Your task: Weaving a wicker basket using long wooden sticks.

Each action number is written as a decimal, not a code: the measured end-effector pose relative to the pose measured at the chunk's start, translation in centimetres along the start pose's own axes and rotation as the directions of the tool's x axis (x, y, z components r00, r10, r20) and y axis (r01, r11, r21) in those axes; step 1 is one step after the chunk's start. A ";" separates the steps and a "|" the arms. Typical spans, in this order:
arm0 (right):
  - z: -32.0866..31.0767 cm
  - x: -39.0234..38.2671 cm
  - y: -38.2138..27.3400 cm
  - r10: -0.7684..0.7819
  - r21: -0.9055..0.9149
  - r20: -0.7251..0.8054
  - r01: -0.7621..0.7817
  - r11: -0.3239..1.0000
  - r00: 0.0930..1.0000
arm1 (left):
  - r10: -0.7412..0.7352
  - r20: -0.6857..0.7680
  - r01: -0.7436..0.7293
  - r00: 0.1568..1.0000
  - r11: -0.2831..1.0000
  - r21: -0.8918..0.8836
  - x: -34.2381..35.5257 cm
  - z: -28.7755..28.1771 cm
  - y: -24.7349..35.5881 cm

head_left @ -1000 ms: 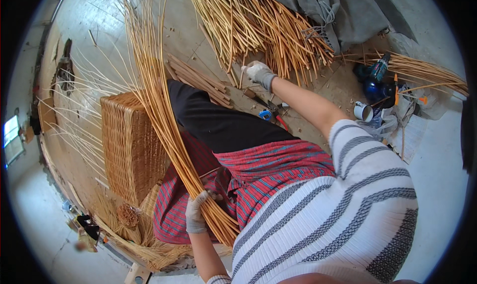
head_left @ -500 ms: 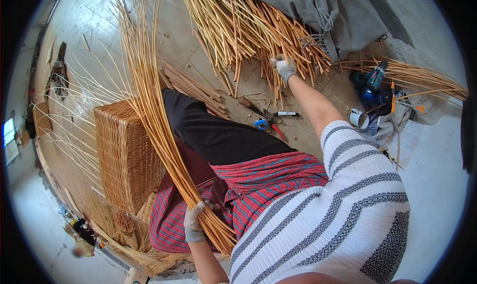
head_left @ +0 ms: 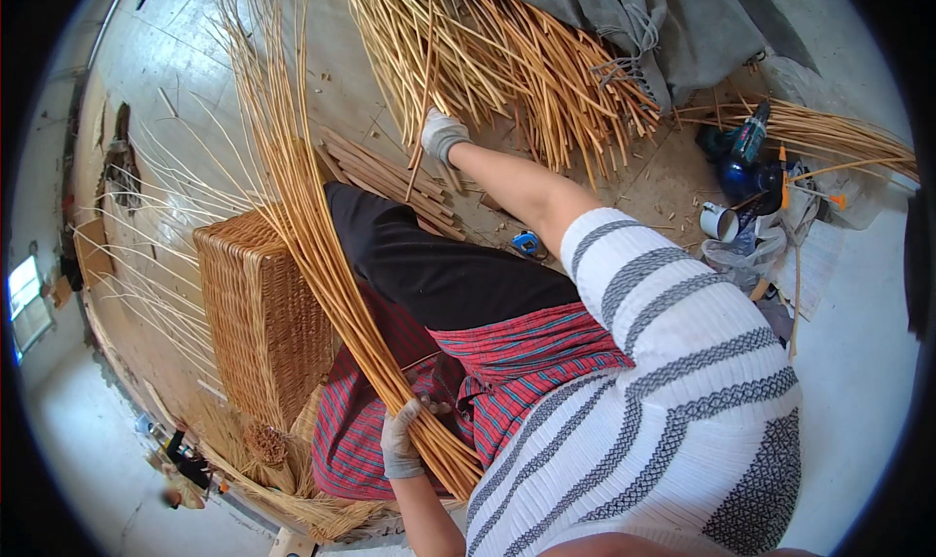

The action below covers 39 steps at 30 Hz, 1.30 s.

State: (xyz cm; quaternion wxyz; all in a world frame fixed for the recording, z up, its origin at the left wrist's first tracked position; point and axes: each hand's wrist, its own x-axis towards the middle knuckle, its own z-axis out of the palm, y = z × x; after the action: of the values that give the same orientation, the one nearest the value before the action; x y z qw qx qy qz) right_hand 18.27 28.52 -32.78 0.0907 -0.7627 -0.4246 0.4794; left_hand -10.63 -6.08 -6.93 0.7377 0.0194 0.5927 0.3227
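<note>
Rod bundle point(head_left: 346, 304): long, slim, golden-brown, fanning out; slants over my plaid cloth point(head_left: 356, 435), beside the wicker basket point(head_left: 255, 313).
Left hand point(head_left: 402, 442): gloved, closed round the bundle's lower end.
Right hand point(head_left: 445, 136): grips one darker rod point(head_left: 426, 60); farther left than half a second ago.
Unclear: right fingertips hidden; bundle tips cut off.
</note>
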 end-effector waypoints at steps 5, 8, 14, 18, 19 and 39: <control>5.2 7.3 10.4 0.049 -0.075 -0.123 -0.058 0.996 0.991 | -0.047 0.034 0.048 0.998 0.999 -0.022 1.4 1.7 0.1; 0.4 13.5 14.2 -0.105 -0.624 0.060 0.120 0.772 0.993 | -0.075 0.177 0.074 0.981 0.997 0.014 4.6 3.0 -0.3; 2.1 -0.7 11.9 0.119 0.113 -0.114 -0.106 0.988 0.986 | -0.055 -0.058 0.052 0.997 0.998 -0.045 0.5 0.2 0.6; -9.9 -1.6 24.0 0.346 0.174 -0.225 -0.312 0.934 0.911 | -0.043 0.003 0.043 0.999 0.998 -0.036 1.3 1.1 1.1; -12.4 -1.7 25.0 0.428 0.313 -0.173 -0.363 0.878 0.887 | -0.038 0.009 0.038 0.999 0.999 -0.022 1.6 1.5 1.2; -4.5 3.4 4.0 -0.284 -0.888 0.338 0.404 0.220 0.897 | -0.163 -0.103 0.151 0.981 0.982 -0.116 2.0 3.2 2.9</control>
State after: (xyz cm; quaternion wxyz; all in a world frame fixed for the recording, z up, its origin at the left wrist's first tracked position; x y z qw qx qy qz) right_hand 24.74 29.73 -34.90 -0.2911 -0.5291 -0.7838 0.1444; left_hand -8.89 -1.65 -6.49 0.7266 -0.0853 0.6145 0.2953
